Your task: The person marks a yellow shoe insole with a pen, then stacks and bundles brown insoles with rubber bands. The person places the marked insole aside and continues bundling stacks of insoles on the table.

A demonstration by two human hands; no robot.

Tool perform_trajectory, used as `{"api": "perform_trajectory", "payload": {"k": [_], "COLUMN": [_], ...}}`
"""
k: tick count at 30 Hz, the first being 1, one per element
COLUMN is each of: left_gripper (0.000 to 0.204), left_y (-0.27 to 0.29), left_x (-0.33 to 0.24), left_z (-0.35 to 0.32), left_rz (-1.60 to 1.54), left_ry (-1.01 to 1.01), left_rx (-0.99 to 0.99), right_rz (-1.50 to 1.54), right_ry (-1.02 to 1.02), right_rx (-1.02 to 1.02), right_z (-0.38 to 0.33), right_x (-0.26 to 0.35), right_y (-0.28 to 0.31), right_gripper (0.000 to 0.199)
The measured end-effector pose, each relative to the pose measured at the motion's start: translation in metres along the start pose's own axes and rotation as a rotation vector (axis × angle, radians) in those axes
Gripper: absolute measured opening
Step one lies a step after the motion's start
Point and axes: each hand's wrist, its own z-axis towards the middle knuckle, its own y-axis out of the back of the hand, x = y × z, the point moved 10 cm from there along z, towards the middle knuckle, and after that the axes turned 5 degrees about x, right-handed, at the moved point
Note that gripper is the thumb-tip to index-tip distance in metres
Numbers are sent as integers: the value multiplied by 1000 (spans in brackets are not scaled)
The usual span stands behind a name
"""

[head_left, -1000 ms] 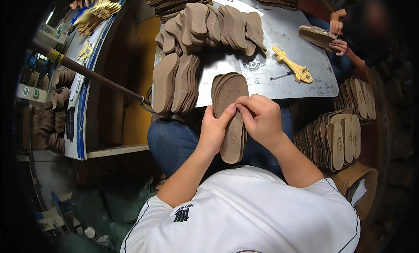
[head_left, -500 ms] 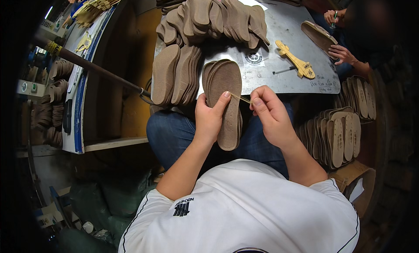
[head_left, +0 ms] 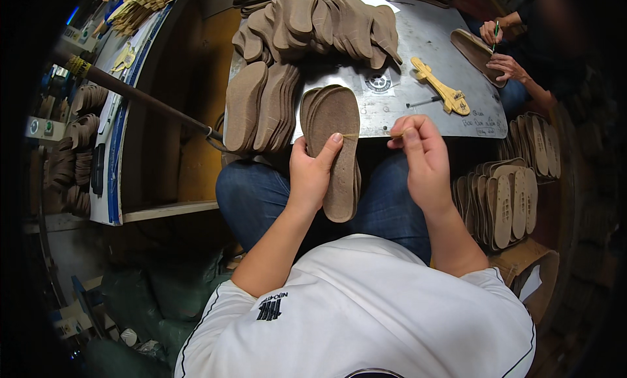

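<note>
Above the lap, by the near edge of the metal table, the left hand clasps a stack of insoles, thumb pressing a thin yellow band across it. The right hand, fingers curled, seems to pinch the band's other end. Banding looks in hand; the next move calls for steady tension.

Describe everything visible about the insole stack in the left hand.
The insole stack is brown, speckled and cork-like in look, several layers with rounded ends, slightly fanned at the upper left. It is held over the lap, wider end pointing up the picture. The left hand grips its left side, thumb on top; a thin yellowish band crosses it there. The right hand is apart from it.
</note>
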Motion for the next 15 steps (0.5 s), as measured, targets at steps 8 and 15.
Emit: {"api": "perform_trajectory", "payload": {"k": [8, 15], "left_gripper": [64, 65], "left_y": [0, -5], "left_x": [-4, -3], "left_z": [-1, -3], "left_rz": [12, 8], "left_ry": [-14, 8], "left_rx": [-6, -6], "right_rz": [402, -82], "right_ry": [-158, -61], "right_rx": [210, 122], "right_z": [-10, -7], "right_x": [-2, 12], "right_y": [-10, -6], "right_gripper": [18, 21]}}
